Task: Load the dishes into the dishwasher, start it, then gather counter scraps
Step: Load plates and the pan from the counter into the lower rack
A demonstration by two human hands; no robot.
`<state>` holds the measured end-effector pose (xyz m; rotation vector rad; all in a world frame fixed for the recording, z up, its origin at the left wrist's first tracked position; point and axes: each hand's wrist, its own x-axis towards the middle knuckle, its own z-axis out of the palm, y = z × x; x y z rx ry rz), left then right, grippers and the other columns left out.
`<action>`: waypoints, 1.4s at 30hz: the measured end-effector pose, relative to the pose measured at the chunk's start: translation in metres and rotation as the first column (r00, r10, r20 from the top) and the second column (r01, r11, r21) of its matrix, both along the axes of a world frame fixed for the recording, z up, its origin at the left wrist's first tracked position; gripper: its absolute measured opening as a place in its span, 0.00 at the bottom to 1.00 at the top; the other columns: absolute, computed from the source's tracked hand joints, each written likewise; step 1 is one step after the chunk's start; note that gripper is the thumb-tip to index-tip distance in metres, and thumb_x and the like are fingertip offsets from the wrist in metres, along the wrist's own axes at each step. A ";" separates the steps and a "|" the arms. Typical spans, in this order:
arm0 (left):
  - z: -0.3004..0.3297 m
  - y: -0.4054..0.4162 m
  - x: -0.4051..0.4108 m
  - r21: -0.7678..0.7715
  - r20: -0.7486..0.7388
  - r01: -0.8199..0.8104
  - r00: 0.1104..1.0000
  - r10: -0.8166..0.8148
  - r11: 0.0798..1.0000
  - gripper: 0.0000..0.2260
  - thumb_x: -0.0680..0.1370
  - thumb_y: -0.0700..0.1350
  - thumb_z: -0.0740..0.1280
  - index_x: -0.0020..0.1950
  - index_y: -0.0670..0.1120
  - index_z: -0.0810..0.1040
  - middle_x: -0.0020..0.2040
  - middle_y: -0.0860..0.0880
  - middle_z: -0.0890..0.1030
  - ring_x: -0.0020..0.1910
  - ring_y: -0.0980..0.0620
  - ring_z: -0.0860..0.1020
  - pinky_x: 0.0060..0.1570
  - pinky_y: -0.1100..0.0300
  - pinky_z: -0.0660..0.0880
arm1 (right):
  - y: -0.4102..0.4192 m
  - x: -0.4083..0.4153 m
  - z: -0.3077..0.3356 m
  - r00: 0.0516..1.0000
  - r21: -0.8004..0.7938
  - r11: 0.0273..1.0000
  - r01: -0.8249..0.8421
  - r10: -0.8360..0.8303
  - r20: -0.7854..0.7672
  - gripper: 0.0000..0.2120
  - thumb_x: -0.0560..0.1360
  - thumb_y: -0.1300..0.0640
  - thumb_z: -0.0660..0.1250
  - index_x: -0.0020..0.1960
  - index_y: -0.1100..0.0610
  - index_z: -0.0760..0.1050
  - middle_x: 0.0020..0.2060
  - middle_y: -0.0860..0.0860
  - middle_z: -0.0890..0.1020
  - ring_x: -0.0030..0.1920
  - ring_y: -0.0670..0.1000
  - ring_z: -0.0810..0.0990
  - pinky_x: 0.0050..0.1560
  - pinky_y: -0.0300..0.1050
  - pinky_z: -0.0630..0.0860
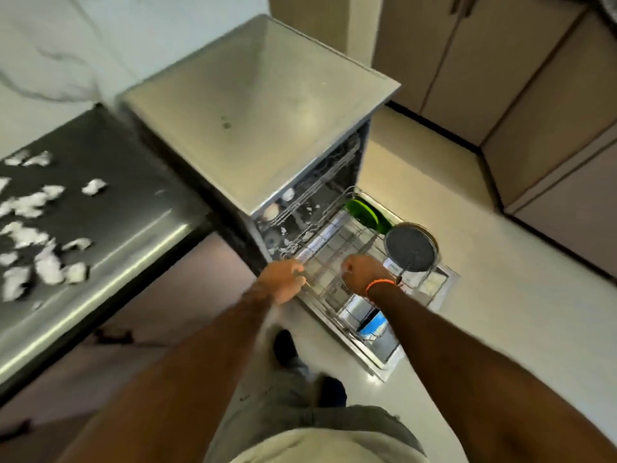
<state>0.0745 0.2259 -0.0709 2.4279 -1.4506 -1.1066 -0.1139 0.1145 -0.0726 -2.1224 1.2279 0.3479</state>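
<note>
Steel-grey and open, the dishwasher sits with its door down and the lower rack pulled out over it; I see a green plate standing on edge at the rack's far end and a dark round pan propped just beside it; my left hand has its fingers curled round the rack's near-left rim; my right hand, an orange band at the wrist, is closed into a fist over the rack's middle, though I cannot tell what it grips; white paper scraps lie scattered on the dark counter, well apart from the rack.
</note>
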 end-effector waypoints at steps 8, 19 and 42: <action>0.035 0.188 0.067 -0.096 0.072 -0.401 0.910 0.408 0.911 0.18 0.80 0.47 0.66 0.69 0.43 0.77 0.69 0.45 0.78 0.68 0.42 0.75 0.67 0.54 0.70 | 0.115 0.128 0.054 0.865 -0.096 0.864 -0.495 0.500 0.041 0.14 0.77 0.58 0.64 0.60 0.56 0.81 0.61 0.58 0.82 0.61 0.62 0.79 0.60 0.49 0.74; 0.068 0.409 0.107 -0.244 0.041 -0.763 0.608 0.793 0.598 0.21 0.79 0.49 0.69 0.71 0.46 0.76 0.66 0.47 0.81 0.66 0.47 0.78 0.65 0.55 0.74 | 0.311 0.285 0.069 0.475 -0.158 0.503 -0.850 0.860 0.187 0.14 0.77 0.52 0.65 0.61 0.48 0.80 0.56 0.47 0.84 0.56 0.52 0.81 0.59 0.47 0.76; 0.115 0.747 0.225 -0.570 -0.072 -0.802 -0.170 0.983 -0.180 0.15 0.77 0.47 0.73 0.63 0.46 0.82 0.57 0.50 0.85 0.52 0.51 0.83 0.55 0.58 0.77 | 0.668 0.510 0.117 0.052 -0.300 0.155 -0.941 0.944 0.325 0.15 0.75 0.51 0.63 0.60 0.47 0.80 0.54 0.49 0.84 0.55 0.54 0.82 0.57 0.47 0.78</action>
